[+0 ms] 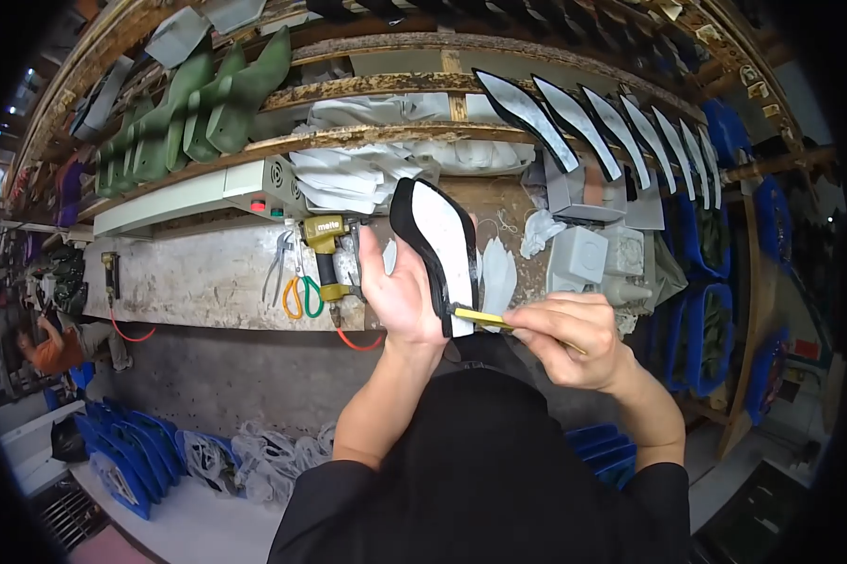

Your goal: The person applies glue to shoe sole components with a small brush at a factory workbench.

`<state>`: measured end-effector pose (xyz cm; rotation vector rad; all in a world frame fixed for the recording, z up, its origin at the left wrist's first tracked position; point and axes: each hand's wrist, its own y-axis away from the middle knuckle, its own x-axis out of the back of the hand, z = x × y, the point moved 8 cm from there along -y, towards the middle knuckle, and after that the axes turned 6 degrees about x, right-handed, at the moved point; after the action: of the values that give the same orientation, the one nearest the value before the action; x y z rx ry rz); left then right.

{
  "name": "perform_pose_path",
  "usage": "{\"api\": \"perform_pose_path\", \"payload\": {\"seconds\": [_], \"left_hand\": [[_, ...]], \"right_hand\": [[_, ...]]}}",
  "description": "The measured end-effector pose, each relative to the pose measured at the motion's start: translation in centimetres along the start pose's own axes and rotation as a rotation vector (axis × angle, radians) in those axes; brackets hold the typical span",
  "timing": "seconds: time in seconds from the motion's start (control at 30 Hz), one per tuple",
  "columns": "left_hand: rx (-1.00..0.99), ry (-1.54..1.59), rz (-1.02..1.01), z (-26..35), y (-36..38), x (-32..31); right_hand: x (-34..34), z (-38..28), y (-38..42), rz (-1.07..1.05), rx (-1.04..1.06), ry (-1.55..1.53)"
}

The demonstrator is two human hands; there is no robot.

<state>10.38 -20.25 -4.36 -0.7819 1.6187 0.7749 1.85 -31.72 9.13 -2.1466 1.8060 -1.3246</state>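
My left hand [400,291] grips a shoe last with a black upper and a white insole [439,246], sole side facing me and toe pointing up. My right hand [574,338] pinches a thin yellow-handled tool [482,319], whose tip touches the heel end of the insole. Both hands sit in front of my black-clothed lap, just before the workbench edge [217,282].
On the bench lie a yellow air stapler [326,246], green-handled scissors [303,295], pliers [279,263] and white insoles [497,274]. Green shoe lasts [207,103] fill the shelf above; black-and-white insoles [592,122] stand in a row at right. Blue crates [714,320] line the right side.
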Motion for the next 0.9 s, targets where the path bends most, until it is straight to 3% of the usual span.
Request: {"api": "perform_pose_path", "payload": {"seconds": [0.1, 0.17, 0.23, 0.27, 0.4, 0.43, 0.5, 0.67, 0.9], "left_hand": [[-0.054, -0.073, 0.043, 0.0, -2.0, -1.1], [-0.126, -0.124, 0.073, 0.3, -3.4, -1.9], [-0.184, -0.191, 0.068, 0.5, -4.8, -2.5], [-0.245, -0.251, 0.058, 0.8, -5.5, -2.9], [-0.378, -0.394, 0.021, 0.7, -7.6, -4.1], [-0.402, -0.420, 0.010, 0.6, -7.9, -4.3], [-0.455, -0.469, -0.008, 0.8, -8.4, -4.6], [-0.389, -0.522, 0.043, 1.1, -11.0, -3.8], [-0.284, -0.780, 0.101, 7.1, -16.8, -2.6]], "right_hand": [[2.1, 0.6, 1.9, 0.035, -0.101, -0.051], [5.0, 4.7, 5.5, 0.319, -0.509, -0.493], [5.8, 7.6, 5.0, 0.711, -0.552, -0.890], [5.5, 8.0, 4.3, 0.721, -0.550, -0.889], [1.8, 8.3, 1.4, 0.177, -0.819, -0.472], [1.2, 8.6, 1.0, 0.185, -0.822, -0.471], [0.4, 9.4, 0.0, 0.076, -0.755, -0.142], [0.7, 12.0, -0.6, 0.202, -0.822, -0.078], [1.1, 18.8, -1.9, 0.215, -0.688, 0.263]]}}
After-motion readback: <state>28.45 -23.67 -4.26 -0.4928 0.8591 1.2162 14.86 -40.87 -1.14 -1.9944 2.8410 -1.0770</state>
